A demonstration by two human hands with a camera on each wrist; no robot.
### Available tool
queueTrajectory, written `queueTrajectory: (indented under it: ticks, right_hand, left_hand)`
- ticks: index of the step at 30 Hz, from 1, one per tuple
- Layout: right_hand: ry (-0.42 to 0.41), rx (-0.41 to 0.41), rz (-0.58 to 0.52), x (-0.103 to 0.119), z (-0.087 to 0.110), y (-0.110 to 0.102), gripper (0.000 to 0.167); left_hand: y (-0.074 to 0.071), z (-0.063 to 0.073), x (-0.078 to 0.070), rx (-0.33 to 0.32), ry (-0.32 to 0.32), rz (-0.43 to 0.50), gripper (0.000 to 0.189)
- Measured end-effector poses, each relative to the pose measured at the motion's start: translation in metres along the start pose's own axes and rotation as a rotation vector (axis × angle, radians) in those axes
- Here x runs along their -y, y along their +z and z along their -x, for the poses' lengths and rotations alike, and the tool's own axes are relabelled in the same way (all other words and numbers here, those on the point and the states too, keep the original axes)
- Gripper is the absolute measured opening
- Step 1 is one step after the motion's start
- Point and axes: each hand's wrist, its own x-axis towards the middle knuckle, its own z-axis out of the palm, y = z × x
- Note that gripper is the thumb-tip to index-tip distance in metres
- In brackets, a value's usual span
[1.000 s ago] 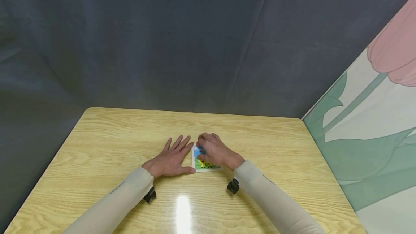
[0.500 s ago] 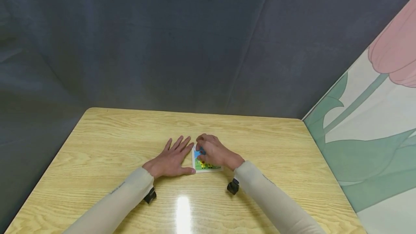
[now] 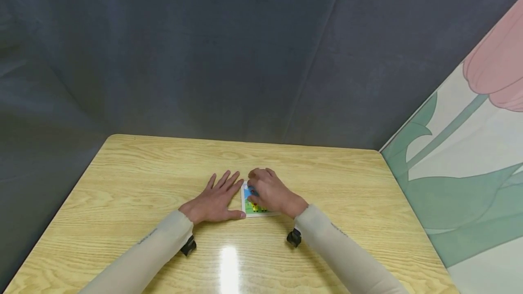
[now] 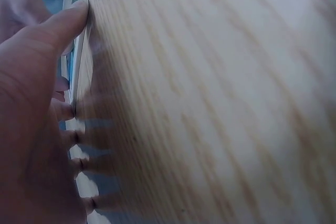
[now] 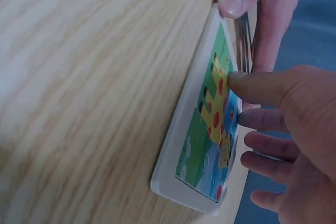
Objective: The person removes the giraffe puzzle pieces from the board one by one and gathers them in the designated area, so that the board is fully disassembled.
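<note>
A small picture puzzle board (image 3: 249, 208) with a white frame lies on the table, showing a yellow giraffe with red spots on green and blue. Flat on the wood to its left, my left hand (image 3: 214, 201) has its fingers spread. Its thumb and index fingertip are at the board's left corners. Over the board's right part, my right hand (image 3: 271, 190) touches the picture with its thumb; the index fingertip is close beside it. No raised piece shows between these fingertips. In the right wrist view the giraffe picture (image 5: 194, 148) is seen at a low angle.
A wooden table (image 3: 163, 158) bears the board and both hands. Behind it hangs a dark curtain (image 3: 229, 58). On the right is a wall panel (image 3: 441, 176) with a painted tulip. Each wrist carries a small black camera.
My right hand has shifted very slightly over the picture, its fingertips moving a little and showing a bit more of the upper left corner. The left hand and the board keep their place.
</note>
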Motion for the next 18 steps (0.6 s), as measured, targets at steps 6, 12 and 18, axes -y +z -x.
queueTrajectory:
  ticks: [6, 12, 18]
  right_hand:
    - [0.054, 0.054, -0.144, -0.0042, -0.0042, -0.0033, 0.037]
    - [0.075, 0.069, -0.192, -0.0077, -0.0072, -0.0052, 0.036]
    - [0.072, 0.049, -0.192, -0.0086, -0.0073, -0.0040, 0.037]
  left_hand:
    - [-0.0002, 0.0001, 0.0000, 0.004, -0.001, 0.007, 0.098]
    - [-0.0013, -0.0006, -0.0006, 0.005, 0.003, 0.022, 0.098]
    - [-0.0010, -0.0006, -0.0006, 0.007, -0.001, 0.015, 0.098]
